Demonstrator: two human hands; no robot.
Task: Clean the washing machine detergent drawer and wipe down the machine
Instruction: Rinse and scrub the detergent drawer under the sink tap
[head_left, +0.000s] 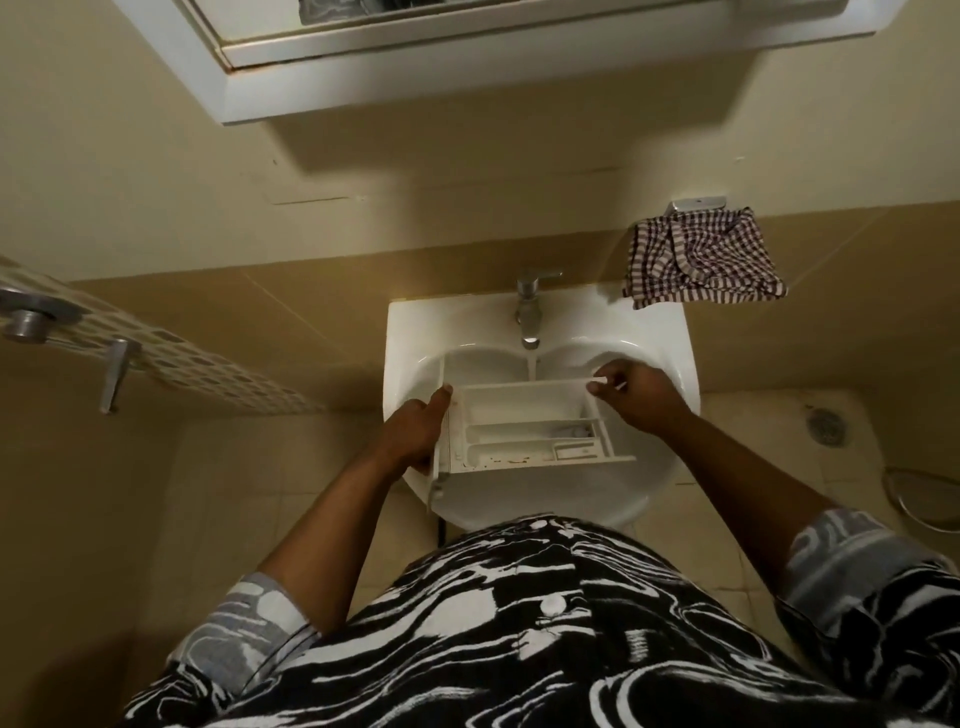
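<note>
The white detergent drawer (524, 415) is held across the bowl of the white sink (670, 332), just below the faucet (529, 312), compartments facing up (brownish specks dot the nearest channel). The left hand (415, 431) grips the drawer's left end, thumb on top, while the right hand (639, 395) pinches its far right corner. A checked cloth (701, 265) hangs on the wall beside the sink.
</note>
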